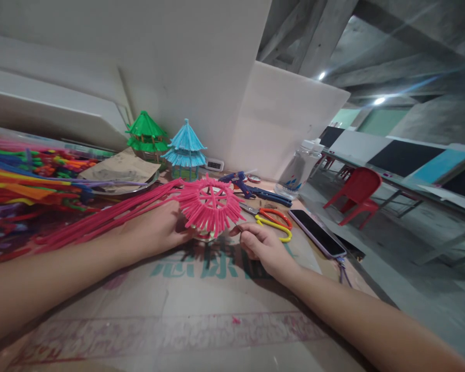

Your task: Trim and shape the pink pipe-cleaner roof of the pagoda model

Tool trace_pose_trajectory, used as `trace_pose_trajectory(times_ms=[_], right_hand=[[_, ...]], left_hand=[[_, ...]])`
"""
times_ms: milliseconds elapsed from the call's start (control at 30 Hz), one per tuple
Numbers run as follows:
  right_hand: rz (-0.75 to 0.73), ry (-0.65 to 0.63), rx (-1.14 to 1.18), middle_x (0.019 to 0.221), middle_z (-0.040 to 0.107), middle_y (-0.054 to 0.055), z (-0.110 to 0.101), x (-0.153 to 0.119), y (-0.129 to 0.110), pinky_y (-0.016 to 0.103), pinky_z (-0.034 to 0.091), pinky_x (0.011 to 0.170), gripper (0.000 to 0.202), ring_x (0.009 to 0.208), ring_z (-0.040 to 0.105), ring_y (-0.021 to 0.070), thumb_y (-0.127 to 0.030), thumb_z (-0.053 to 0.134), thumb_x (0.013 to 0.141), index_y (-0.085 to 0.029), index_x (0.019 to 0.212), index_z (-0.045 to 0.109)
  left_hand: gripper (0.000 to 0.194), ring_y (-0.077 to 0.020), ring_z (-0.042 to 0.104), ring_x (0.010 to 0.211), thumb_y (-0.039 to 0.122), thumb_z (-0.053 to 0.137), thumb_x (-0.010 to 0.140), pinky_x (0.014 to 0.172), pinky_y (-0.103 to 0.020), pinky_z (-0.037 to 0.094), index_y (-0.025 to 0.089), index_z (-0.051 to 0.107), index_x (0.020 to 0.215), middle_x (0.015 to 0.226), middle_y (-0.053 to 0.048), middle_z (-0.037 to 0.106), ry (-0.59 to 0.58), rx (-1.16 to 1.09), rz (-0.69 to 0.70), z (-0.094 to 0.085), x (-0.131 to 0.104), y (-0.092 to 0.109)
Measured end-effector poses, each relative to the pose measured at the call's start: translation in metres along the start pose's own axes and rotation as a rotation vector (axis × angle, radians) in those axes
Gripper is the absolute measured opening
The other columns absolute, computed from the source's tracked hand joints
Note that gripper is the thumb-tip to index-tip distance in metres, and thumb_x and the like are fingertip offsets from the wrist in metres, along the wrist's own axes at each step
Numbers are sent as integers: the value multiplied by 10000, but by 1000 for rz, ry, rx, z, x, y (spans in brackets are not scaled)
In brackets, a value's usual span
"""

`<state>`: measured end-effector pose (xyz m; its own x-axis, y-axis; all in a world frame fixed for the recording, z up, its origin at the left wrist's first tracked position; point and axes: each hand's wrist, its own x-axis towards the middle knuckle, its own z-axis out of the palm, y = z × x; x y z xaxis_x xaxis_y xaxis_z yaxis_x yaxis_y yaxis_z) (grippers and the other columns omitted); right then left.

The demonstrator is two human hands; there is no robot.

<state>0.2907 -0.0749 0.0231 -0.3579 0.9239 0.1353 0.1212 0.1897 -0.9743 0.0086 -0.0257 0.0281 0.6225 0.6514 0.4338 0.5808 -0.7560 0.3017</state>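
In front of me is a pink pipe-cleaner pavilion roof [210,204], a ring of short strips around an open spoked middle. A pale base shows beneath it. My left hand [170,225] grips this model from the left, its fingertips partly hidden under the roof. My right hand [261,245] is closed in a pinch close to the roof's right edge. A thin dark piece sticks out from its fingertips, too small to name. Long pink pipe cleaners [112,219] lie behind my left forearm. Scissors [273,219] with orange and yellow handles rest just beyond my right hand.
A green pavilion model [146,132] and a blue one [186,150] stand at the back. Bundles of coloured pipe cleaners [23,175] fill the left side. Toward the right are a glue gun [240,182], pliers [269,195], a phone [318,232] and a clear plastic jug [298,170].
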Motion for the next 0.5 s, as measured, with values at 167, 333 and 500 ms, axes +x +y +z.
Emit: trace_pose_trajectory(times_ms=[167,333,500], right_hand=[[19,43,-11,577,316,-102,0,0,2,260,160,477,649,510,242,91,-795,720,812,-168,977,682],[24,26,-30,586,328,-97,-3,0,5,263,172,480,643,506,260,89,-785,709,832,-165,999,687],[10,26,-28,585,330,-101,-2,1,4,261,159,469,678,495,262,84,-807,710,815,-159,1015,689]], left_hand=[[256,-291,739,1100,417,629,981,927,-357,564,286,722,1180,1177,-40,782,4,-10,14,0,0,0],[257,-284,733,1103,388,635,969,949,-354,560,281,728,1183,1190,-39,778,20,-21,-5,4,0,-4],[272,-284,735,1068,398,640,968,951,-366,558,276,737,1191,1156,-48,784,8,-34,-7,6,0,-7]])
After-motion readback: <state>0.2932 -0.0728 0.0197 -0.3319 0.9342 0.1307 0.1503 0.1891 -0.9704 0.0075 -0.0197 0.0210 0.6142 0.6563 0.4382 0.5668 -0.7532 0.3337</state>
